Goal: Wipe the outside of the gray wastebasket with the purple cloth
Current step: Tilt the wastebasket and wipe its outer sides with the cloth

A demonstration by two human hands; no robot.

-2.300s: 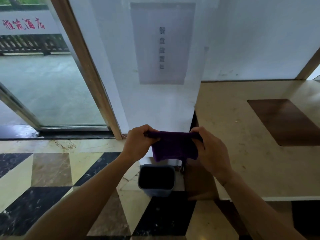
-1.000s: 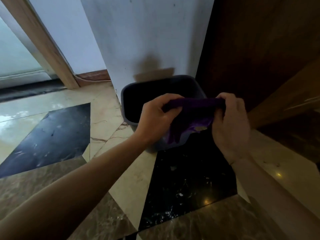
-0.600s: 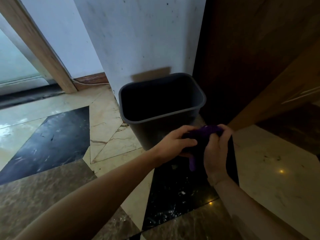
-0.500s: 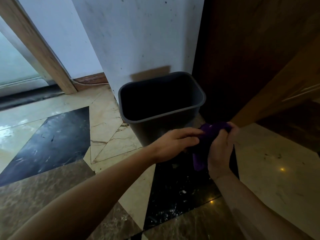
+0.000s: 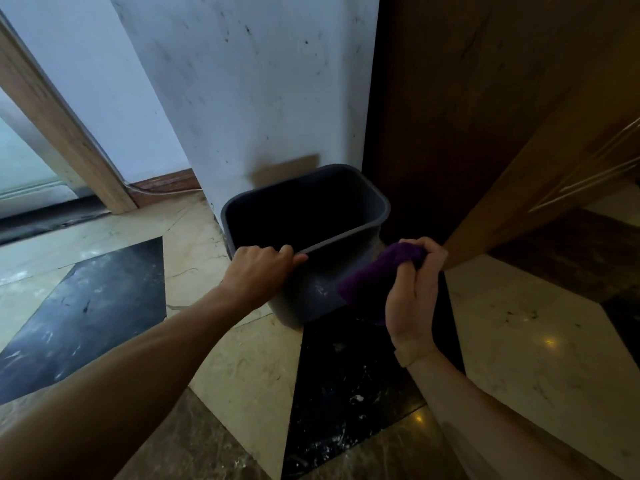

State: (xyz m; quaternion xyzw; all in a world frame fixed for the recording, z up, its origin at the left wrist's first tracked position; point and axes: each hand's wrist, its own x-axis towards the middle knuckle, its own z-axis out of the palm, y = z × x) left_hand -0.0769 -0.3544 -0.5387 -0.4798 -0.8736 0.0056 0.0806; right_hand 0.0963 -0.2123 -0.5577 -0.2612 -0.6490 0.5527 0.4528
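The gray wastebasket [image 5: 313, 289] stands on the floor against a white pillar, its dark inside empty as far as I can see. My left hand [image 5: 261, 271] grips the near rim at its left front corner. My right hand [image 5: 414, 289] holds the bunched purple cloth [image 5: 372, 280] against the basket's front wall near its right corner. The cloth hangs down below my fingers and covers the lower right edge of the basket.
The white pillar [image 5: 249, 98] rises right behind the basket. A dark wooden panel [image 5: 450, 116] and a slanted wooden edge [image 5: 540, 174] close in on the right. The floor is polished marble with black and beige tiles [image 5: 86, 306]. A wooden door frame [image 5: 59, 133] stands at left.
My left hand let go of the cloth and took hold of the basket's near rim. My right hand brought the cloth up against the basket's front wall.
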